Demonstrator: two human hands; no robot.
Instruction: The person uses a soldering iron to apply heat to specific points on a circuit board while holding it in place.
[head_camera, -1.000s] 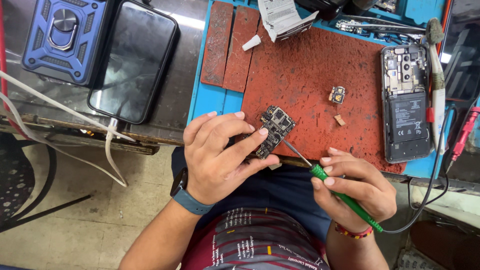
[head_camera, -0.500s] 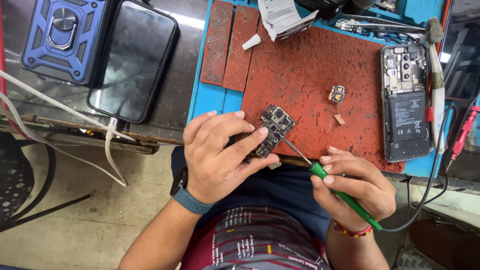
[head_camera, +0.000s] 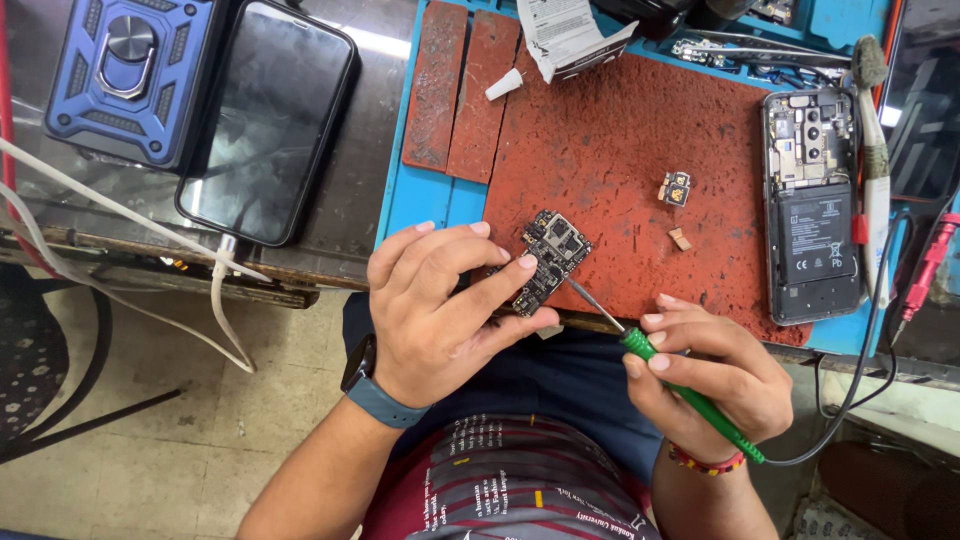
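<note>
A red mat (head_camera: 640, 150) covers the bench, an opened phone (head_camera: 812, 205) at its right edge, a black phone (head_camera: 268, 120) far left. At the mat's near edge the left hand (head_camera: 440, 310) pinches a circuit board (head_camera: 550, 258). The right hand (head_camera: 705, 375) grips a green tool (head_camera: 690, 400), tip touching the board.

Bright, even light from above, colours vivid on the red mat (head_camera: 640, 140). Glare streaks the dark tabletop (head_camera: 375, 45) and the black phone screen (head_camera: 265, 120) (soft, whitish reflections). Focus sharp at centre; shadows faint; floor and lower corners dimmer.
</note>
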